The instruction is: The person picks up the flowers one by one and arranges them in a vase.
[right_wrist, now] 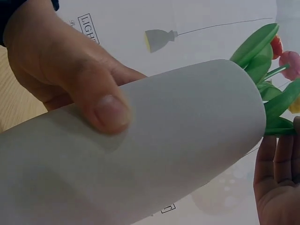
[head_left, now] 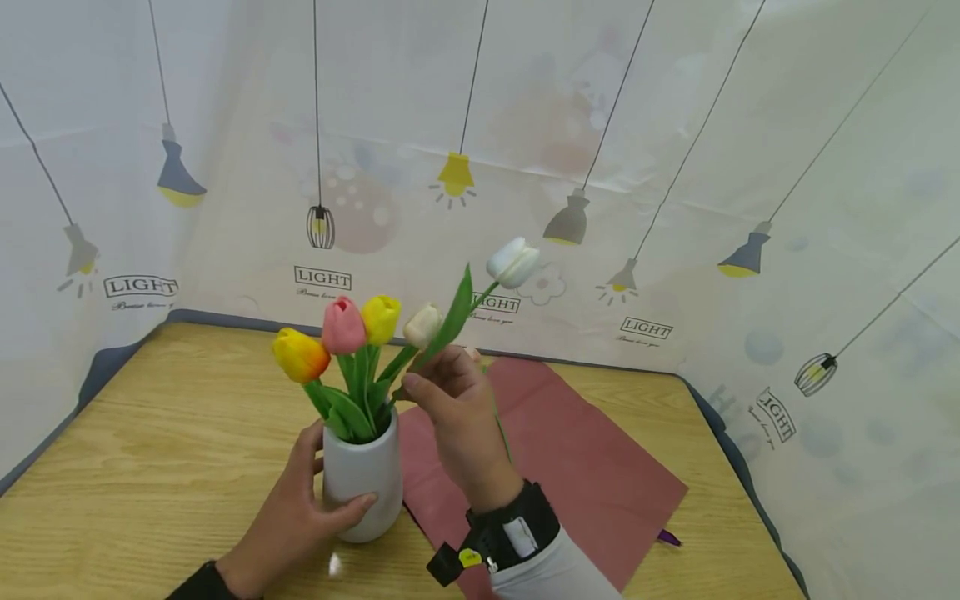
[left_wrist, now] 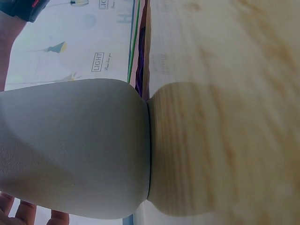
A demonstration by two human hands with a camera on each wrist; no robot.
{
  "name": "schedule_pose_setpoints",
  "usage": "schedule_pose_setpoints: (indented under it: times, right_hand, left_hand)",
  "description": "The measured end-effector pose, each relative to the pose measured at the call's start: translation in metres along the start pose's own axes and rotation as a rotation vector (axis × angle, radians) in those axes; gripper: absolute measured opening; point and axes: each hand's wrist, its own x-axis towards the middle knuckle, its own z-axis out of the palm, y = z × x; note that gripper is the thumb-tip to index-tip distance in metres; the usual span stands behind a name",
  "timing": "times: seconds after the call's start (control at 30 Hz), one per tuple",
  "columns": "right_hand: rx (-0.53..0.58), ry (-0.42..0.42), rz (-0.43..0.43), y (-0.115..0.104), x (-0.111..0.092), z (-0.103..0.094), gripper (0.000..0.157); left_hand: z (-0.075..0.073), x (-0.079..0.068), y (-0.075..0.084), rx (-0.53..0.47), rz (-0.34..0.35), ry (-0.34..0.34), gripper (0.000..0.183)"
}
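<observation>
A white vase point(head_left: 363, 475) stands upright on the wooden table. My left hand point(head_left: 300, 492) holds its side, thumb across the front. In the vase are an orange-yellow tulip point(head_left: 300, 354), a pink tulip point(head_left: 344, 325), a yellow tulip point(head_left: 381, 318) and a cream tulip point(head_left: 423, 325). At the right of the rim, my right hand point(head_left: 465, 417) pinches the stem of a white tulip point(head_left: 513, 262), which leans up and right with a long green leaf. Whether its stem end is inside the vase is hidden. The right wrist view shows the left thumb on the vase point(right_wrist: 187, 126).
Dark red paper point(head_left: 570, 467) lies on the table point(head_left: 187, 442) right of the vase. On it, partly behind the right hand, lies another green stem point(head_left: 504, 429). A small purple object point(head_left: 670, 538) pokes out at the paper's right edge. A printed curtain point(head_left: 420, 100) surrounds the table.
</observation>
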Motion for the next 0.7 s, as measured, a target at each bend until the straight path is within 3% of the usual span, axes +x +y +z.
schedule_pose_setpoints:
  times: [0.4,0.7]
  right_hand:
    - [-0.086,-0.041,-0.036,0.0075,-0.0048,0.0004,0.028]
    - [-0.063,-0.057,-0.076,0.0051,-0.0085,0.0011,0.014]
  left_hand:
    - [-0.0003,0.0003,-0.0006,-0.004,-0.024,-0.014,0.092]
    - [-0.0002,0.0002,-0.0007,0.008,-0.025,-0.009,0.092]
